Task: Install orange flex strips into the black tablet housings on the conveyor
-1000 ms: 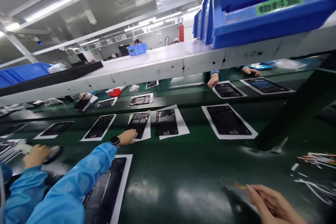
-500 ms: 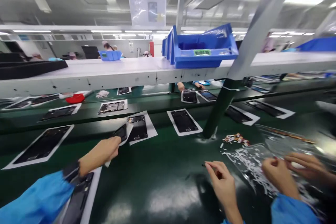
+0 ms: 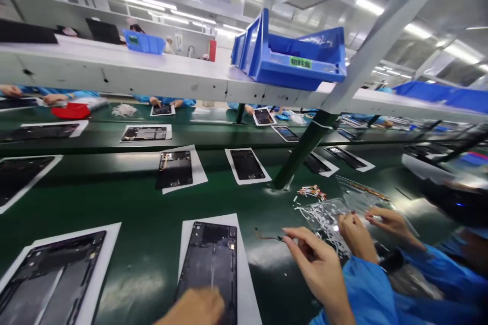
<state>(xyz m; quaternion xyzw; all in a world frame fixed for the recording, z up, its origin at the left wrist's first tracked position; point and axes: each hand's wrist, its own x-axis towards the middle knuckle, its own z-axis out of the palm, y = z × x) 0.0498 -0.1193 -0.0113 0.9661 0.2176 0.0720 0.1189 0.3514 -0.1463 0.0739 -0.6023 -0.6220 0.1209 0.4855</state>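
A black phone frame [image 3: 211, 264] lies on a white sheet [image 3: 246, 284] on the green belt, right in front of me. My left hand [image 3: 194, 307] sits at the frame's near end, at the bottom edge of the picture. It is smeared by motion and its fingers do not show. My right hand [image 3: 314, 264] hovers just right of the sheet, thumb and fingers pinched on a thin brown flex cable [image 3: 267, 237] that sticks out to the left.
A co-worker's hands [image 3: 356, 233] in blue sleeves handle clear plastic strips [image 3: 324, 216] at my right. More phone frames on white sheets [image 3: 175, 168] line the belt [image 3: 133, 203]. A green post [image 3: 301, 150] rises ahead. Blue bins [image 3: 301, 58] stand on the white shelf above.
The phone frame on its sheet has come from the middle of the belt to right in front of me, my left hand drawing back with it. My right hand stays pinched on the cable.
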